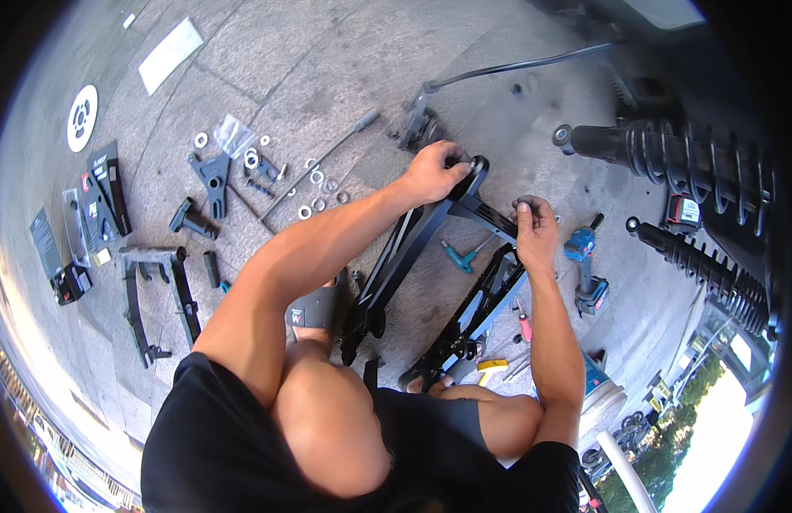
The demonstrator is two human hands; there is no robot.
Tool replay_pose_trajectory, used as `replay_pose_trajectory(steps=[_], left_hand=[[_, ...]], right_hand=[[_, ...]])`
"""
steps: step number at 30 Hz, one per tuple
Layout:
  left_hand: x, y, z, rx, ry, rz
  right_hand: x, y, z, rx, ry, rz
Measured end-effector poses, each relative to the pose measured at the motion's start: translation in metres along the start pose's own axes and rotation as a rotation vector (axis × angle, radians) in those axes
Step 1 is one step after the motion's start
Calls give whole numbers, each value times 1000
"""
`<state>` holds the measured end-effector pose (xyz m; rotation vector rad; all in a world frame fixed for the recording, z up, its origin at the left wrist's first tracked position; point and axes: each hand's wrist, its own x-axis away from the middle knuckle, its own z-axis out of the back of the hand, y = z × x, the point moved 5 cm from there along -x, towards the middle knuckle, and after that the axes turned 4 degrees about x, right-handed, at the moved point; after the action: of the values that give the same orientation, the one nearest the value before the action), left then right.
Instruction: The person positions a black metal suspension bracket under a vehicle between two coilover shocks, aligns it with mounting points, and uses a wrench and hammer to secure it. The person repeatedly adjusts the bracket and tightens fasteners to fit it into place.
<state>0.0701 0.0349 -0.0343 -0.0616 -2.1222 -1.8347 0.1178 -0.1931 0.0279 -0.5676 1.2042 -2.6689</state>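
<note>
A black motorcycle swingarm (410, 248) stands between my legs, its two long arms joined by a crosspiece near the far end. My left hand (434, 173) is closed at the left far end, thumb and fingers pinched against the rounded pivot eye. At the right far end, my right hand (535, 232) is curled with thumb and fingers drawn together; it covers that end of the swingarm. Whether a small part sits in either pinch is hidden. A teal T-handle hex key (461, 256) lies on the ground between the two arms.
Left lie washers (305, 212), a long rod (328, 147), a triangular bracket (213, 183) and another black swingarm (184, 295). Right are a blue cordless driver (584, 265) and a white bucket (603, 398). Black shock absorbers (670, 158) jut in from the right; a cable-hung caliper (422, 128) lies ahead.
</note>
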Motion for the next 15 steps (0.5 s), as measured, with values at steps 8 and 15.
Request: replay_pose_trajectory(steps=[8, 15], left_hand=[[23, 60, -9, 598, -165, 136], [15, 119, -34, 773, -292, 234]], right_hand=[[-6, -108, -20, 44, -105, 440], [-10, -141, 15, -2, 88, 621]])
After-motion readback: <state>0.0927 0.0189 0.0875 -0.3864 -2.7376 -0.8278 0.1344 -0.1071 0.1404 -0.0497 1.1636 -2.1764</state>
